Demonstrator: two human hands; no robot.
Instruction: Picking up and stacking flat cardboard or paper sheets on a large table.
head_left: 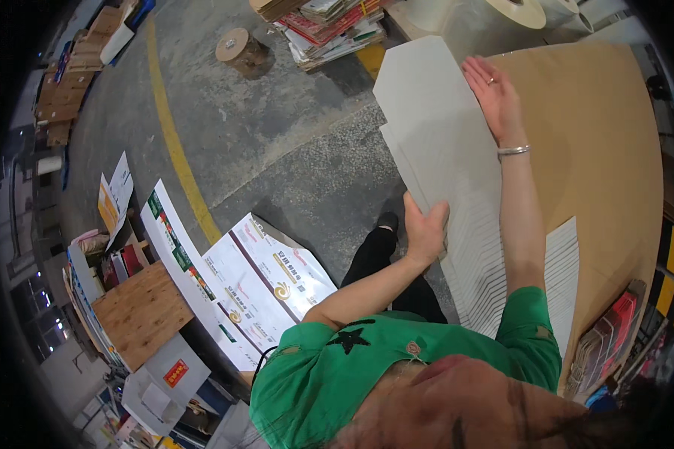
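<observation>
A fanned stack of large white sheets [442, 142] lies along the left edge of a brown cardboard-covered table [599, 142]. My left hand [424, 228] grips the stack's near left edge, thumb on top. My right hand [493, 93] rests flat and open on the far part of the sheets, fingers spread, with a ring and a bracelet at the wrist. A second smaller fan of white sheets [563, 277] lies nearer to me on the table, right of my right arm.
Printed white cartons [258, 280] lie flat on a stack at my left, beside a wooden board [142, 310]. On the concrete floor are a yellow line [174, 142], a tape roll [234, 45] and piled printed sheets [333, 30]. Large white rolls [502, 11] stand behind the table.
</observation>
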